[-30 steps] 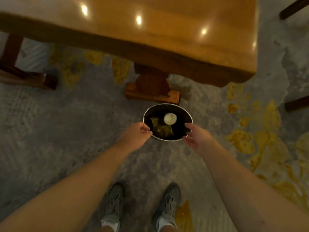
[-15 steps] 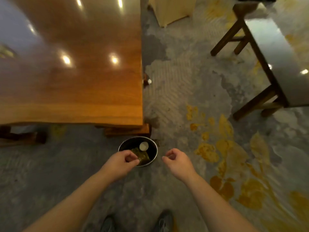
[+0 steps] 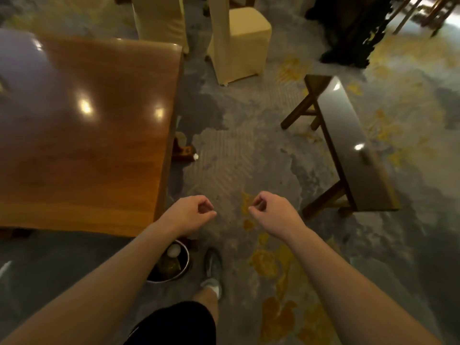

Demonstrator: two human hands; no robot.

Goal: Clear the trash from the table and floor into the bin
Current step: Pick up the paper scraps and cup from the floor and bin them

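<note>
A round metal bin stands on the carpet by the near corner of the wooden table, partly hidden behind my left forearm. Inside it lie a white crumpled piece and a greenish wrapper. My left hand and my right hand hover side by side above the floor, beyond the bin, each loosely curled with thumb against fingertips and nothing in them. A small white scrap lies on the floor by the table's foot at its right side.
A dark wooden bench stands at the right. Two chairs in cream covers are at the back, and dark carved furniture at the far right. My shoe is next to the bin. The carpet has grey and yellow patterns.
Both hands let go of the bin's rim and rose away from it. My view lifted and swung right, so the bin now sits low, near my feet.
</note>
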